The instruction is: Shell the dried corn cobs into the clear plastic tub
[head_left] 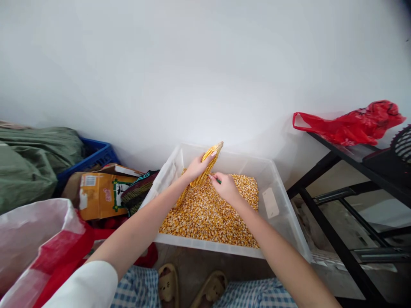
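Observation:
My left hand point(196, 166) is wrapped round a dried corn cob point(208, 164), which it holds tilted with the pale end up and to the right. Close to the cob's lower right side, my right hand point(224, 185) is closed on a small tool with a green handle point(218, 181); its working end is too small to make out. Below both hands lies a thick layer of loose yellow corn kernels point(208, 218) in a translucent plastic bin point(279, 188). Another corn cob point(181, 199) rests on the kernels under my left forearm, partly hidden.
To the left are a red and white sack point(61, 239), an orange cardboard box point(99, 192), a blue crate point(99, 154) and green cloth point(35, 158). At the right stands a black metal frame point(334, 231) with a red plastic bag point(356, 124) on top. A white wall rises behind the bin.

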`<state>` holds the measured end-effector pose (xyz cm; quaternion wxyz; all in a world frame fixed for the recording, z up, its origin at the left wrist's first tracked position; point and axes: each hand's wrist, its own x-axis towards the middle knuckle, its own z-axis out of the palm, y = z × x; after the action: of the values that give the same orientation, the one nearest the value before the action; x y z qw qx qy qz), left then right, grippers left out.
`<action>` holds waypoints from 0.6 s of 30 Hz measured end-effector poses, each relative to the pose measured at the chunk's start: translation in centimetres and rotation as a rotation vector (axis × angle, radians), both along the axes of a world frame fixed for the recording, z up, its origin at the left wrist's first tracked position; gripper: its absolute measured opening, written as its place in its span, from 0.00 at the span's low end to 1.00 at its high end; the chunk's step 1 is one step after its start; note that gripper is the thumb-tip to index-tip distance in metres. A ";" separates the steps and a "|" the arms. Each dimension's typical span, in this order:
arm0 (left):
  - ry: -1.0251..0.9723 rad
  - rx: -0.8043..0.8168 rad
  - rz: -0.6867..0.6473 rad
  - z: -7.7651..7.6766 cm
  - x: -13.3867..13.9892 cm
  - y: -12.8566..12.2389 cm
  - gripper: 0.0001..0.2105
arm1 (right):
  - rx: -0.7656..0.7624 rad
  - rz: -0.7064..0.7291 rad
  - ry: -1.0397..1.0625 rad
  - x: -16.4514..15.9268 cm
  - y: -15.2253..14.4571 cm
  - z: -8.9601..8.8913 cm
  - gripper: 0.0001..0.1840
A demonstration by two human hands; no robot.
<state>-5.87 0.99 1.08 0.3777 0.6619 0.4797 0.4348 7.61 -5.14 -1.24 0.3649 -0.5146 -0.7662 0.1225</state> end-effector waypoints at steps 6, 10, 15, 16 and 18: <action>0.046 0.148 -0.061 1.0 -0.3 -0.6 0.25 | -0.027 0.087 0.011 0.3 0.1 0.4 0.16; 0.113 0.207 -0.077 1.5 -0.7 -0.8 0.25 | -0.053 0.116 0.047 0.3 0.1 0.5 0.14; 0.197 0.268 -0.083 1.6 -0.9 -0.8 0.22 | -0.063 0.130 0.072 0.2 0.1 0.3 0.15; 0.211 0.274 -0.081 1.6 -0.9 -0.8 0.21 | -0.061 0.130 0.074 0.2 0.1 0.3 0.15; 0.235 0.284 -0.084 1.7 -1.0 -0.7 0.21 | -0.056 0.132 0.076 0.2 0.2 0.2 0.15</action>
<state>-6.91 0.24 2.82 0.2396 0.7743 0.4261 0.4018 7.81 -4.97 -0.99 0.3704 -0.4678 -0.7803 0.1872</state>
